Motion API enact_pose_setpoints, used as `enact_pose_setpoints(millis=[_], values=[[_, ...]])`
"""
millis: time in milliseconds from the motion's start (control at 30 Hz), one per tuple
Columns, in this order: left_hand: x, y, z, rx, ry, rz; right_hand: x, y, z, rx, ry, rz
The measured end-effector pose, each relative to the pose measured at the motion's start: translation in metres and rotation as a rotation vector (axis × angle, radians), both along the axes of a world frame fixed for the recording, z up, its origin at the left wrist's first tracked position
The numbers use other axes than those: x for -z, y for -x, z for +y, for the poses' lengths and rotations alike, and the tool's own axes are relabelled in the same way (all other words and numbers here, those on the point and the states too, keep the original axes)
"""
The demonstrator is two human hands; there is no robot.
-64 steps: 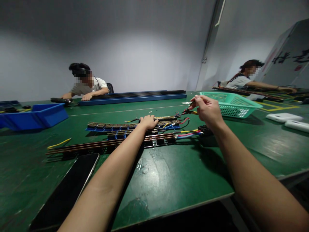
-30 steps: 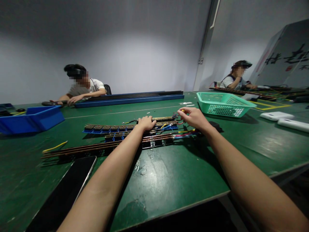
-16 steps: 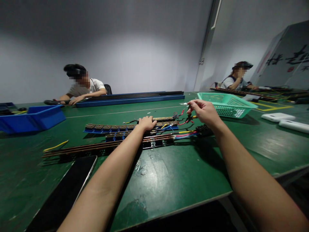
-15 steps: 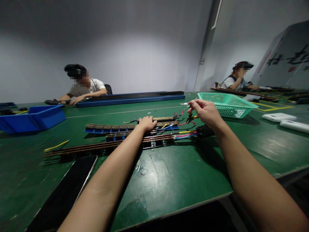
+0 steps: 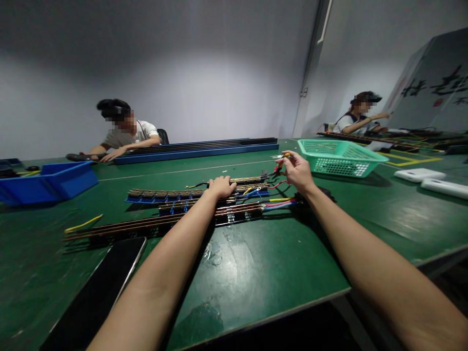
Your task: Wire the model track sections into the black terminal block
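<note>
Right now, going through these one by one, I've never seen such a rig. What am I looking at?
There's no machine here: a person works bare-handed, filmed by one camera worn on the head, looking forward and down. The green table bears strips with copper-coloured rods, coloured wires at their right ends, a phone-like slab, a blue bin and a green basket. The left hand lies on the strips; the right hand pinches a partly yellow item, too hidden to identify. Two other people sit beyond.
</note>
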State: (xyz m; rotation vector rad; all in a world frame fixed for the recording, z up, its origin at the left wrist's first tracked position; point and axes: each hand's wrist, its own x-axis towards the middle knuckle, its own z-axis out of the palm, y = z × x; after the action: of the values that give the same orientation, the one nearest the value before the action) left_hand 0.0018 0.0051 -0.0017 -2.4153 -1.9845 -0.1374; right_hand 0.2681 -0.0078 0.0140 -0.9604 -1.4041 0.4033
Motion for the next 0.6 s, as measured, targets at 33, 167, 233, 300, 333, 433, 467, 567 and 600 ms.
enact_pose_setpoints(millis=[33, 167, 233, 300, 333, 433, 467, 567, 600], values=[[0.0001, -0.0001, 0.0001, -0.001, -0.001, 0.0, 0.0015, 0.0, 0.0013, -0.021, 0.033, 0.003], [0.0007, -0.0001, 0.0004, -0.001, -0.004, 0.003, 0.0016, 0.001, 0.0002, -0.052, 0.07, 0.013], [0.0008, -0.0001, 0.0003, -0.005, -0.004, 0.003, -0.0006, 0.0013, -0.0019, -0.061, 0.043, 0.032], [0.0008, -0.0001, 0.0002, -0.007, -0.004, 0.003, -0.0027, 0.0016, -0.0036, -0.087, 0.025, 0.053], [0.0008, -0.0001, 0.0001, -0.006, -0.003, 0.003, -0.0034, 0.0018, -0.004, -0.102, 0.026, 0.059], [0.0003, -0.0003, -0.0002, -0.002, -0.002, 0.002, -0.0031, 0.0017, -0.0032, -0.127, 0.045, 0.055], [0.0001, -0.0004, -0.0004, -0.002, -0.001, 0.001, -0.0024, 0.0013, -0.0022, -0.124, 0.047, 0.05], [-0.0003, -0.0007, -0.0007, -0.004, 0.001, -0.005, 0.0, -0.0009, 0.0018, -0.078, 0.028, 0.039], [-0.0004, -0.0008, -0.0007, -0.005, 0.001, -0.007, 0.0007, -0.0018, 0.0031, -0.061, 0.019, 0.041]])
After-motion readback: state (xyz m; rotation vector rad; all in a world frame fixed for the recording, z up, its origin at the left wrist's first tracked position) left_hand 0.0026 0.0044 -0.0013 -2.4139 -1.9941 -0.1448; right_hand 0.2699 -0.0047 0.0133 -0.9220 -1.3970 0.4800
